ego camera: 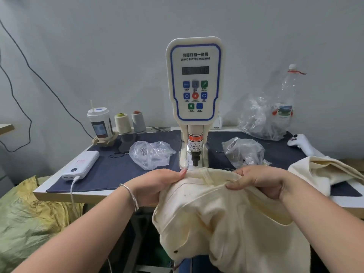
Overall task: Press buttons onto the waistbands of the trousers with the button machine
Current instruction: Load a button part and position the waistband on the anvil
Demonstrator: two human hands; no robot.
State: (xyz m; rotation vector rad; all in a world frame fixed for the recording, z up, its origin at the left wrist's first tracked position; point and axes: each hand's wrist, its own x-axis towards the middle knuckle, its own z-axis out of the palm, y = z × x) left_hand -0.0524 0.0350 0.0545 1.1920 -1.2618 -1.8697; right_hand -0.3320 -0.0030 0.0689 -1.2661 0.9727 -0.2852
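The cream trousers (222, 217) are soft and floppy. They look light, but the cloth is thick, so it will bend and sag and will not stay flat by itself. The best place to hold them is the waistband (208, 175), one hand on each side of the spot for the button, pulling it a little tight.

That is how they are held now. The left hand (157, 186) has its grip closed on the left part of the waistband. The right hand (254, 181) has its grip closed on the right part, with the fingers curled over the edge.

The waistband runs from left to right, across the front of the button machine (195, 81). It points toward the machine's dark press tip (195, 159) and sits just in front of it, at the near edge of the bench (59, 196). The legs hang down toward the person, below the bench edge.

A small dark button (175, 251) shows low on the cloth.

Keeping fingers away from the press tip looks important.

More cream cloth (323, 170) lies on the right. Clear bags (151, 152) sit near the machine.
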